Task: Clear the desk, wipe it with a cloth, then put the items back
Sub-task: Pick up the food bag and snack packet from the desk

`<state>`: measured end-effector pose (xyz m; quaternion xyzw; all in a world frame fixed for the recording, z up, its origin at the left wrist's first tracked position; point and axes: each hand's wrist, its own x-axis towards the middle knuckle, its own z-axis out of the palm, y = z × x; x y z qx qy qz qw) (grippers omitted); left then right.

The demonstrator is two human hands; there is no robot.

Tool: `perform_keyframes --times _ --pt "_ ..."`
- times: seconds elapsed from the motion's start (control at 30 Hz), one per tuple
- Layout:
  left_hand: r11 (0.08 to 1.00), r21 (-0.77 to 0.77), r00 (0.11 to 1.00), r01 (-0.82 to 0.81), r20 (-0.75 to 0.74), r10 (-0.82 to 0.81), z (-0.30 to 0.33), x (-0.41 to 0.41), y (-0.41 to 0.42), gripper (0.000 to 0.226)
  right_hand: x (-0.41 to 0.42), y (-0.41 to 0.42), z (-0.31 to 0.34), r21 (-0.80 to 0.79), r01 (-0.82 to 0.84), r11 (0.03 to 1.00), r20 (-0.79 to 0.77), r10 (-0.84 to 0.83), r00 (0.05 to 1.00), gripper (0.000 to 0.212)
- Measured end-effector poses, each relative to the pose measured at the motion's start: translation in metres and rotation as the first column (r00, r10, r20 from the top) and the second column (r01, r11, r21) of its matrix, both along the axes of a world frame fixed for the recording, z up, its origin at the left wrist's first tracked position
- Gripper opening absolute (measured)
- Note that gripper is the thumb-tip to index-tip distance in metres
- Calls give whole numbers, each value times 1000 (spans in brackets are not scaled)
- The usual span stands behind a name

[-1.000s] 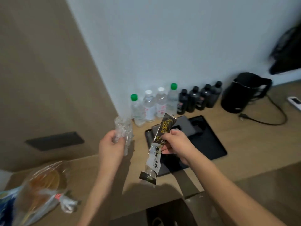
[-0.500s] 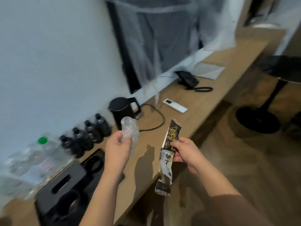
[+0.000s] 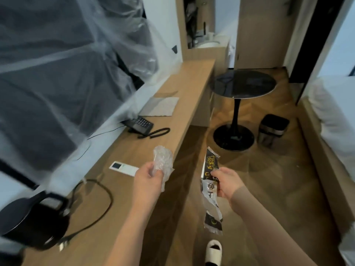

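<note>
Two pieces of litter are held over the worktop (image 3: 172, 104) edge: crumpled clear plastic (image 3: 162, 160) is pinched in the left hand (image 3: 148, 179), and at its 3 o'clock a black-and-white wrapper (image 3: 210, 187) is gripped by the right hand (image 3: 225, 184).

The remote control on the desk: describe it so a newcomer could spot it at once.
Follow the long wooden desk toward its near end. Between the black telephone and the black kettle lies the remote control, flat near the desk's front edge. It is the only white slim bar there, with a small dark screen.
</note>
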<state>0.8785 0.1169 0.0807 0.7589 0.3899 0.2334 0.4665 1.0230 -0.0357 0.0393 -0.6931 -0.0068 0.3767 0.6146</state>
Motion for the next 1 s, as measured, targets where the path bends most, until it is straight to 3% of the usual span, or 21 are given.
perform_keyframes --times 0.33,0.57,0.77,1.0 --pt "975 -103 980 198 -4 -200 -5 277 34 9 234 -3 10 -65 183 981 93 -177 980 19" --pt "910 -91 904 405 -108 -413 -26 459 -1 13 388 -54 -11 -115 335 935 4 -336 942 19" --pt "911 -60 905 408 -105 -412 -28 607 -30 21 536 -89 -7 -62 363 930 -21 -365 931 17" --pt "896 -13 895 444 -52 -444 -9 759 -60 15 691 -117 17 -64 404 913 30 -403 915 20"
